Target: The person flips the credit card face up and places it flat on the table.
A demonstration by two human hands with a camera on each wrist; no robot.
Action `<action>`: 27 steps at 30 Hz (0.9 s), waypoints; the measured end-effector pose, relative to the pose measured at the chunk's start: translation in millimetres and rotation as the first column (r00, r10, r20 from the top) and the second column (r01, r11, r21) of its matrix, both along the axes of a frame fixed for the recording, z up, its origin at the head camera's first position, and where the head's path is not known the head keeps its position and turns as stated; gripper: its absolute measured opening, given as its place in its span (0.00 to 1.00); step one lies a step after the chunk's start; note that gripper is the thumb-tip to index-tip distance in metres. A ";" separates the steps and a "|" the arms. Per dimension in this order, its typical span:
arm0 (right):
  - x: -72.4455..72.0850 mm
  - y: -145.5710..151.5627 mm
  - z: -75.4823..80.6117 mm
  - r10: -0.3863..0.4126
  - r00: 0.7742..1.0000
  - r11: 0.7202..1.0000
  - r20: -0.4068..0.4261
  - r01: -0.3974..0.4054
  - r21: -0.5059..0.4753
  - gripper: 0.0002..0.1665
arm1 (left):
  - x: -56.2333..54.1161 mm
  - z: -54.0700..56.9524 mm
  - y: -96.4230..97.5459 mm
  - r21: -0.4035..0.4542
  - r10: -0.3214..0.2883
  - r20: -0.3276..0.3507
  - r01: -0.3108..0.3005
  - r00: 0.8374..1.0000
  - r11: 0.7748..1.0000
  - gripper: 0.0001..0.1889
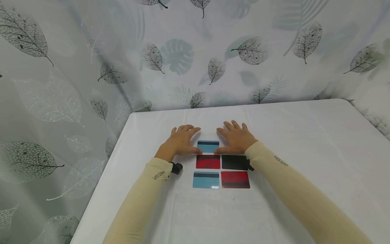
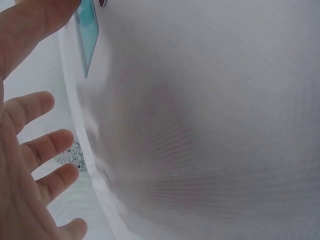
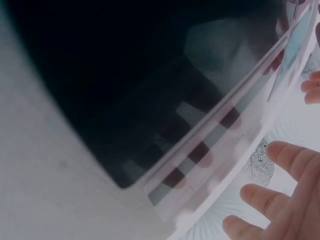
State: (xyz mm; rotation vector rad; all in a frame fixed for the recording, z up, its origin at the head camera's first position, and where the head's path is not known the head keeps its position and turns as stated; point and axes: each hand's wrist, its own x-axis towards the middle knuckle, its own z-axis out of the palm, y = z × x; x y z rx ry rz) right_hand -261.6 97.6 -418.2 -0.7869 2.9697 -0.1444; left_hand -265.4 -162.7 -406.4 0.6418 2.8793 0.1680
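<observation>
A blue card (image 1: 208, 146) with a dark stripe lies at the top of a small group of cards, between my two hands. My left hand (image 1: 182, 140) has its fingers spread, and its thumb reaches the card's left edge. From the other side, my right hand (image 1: 237, 139) spreads its fingers too, its thumb at the card's lower right corner. In the left wrist view, the thumb (image 2: 37, 22) overlaps the blue card (image 2: 88, 37). The black card (image 3: 125, 85) fills much of the right wrist view, with finger reflections on its surface.
Below the top card lie a red card (image 1: 208, 161) and the black card beside it. A second blue card (image 1: 206, 180) and another red card (image 1: 235, 180) form the nearest row. All rest on a white-covered table (image 1: 304, 152) against a leaf-patterned curtain (image 1: 182, 34).
</observation>
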 end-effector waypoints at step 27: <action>-0.2 -17.3 3.9 0.124 0.989 0.992 -0.084 -0.125 -0.015 0.36 | -0.9 -7.2 8.7 0.009 -0.094 -0.045 0.095 0.995 0.995 0.33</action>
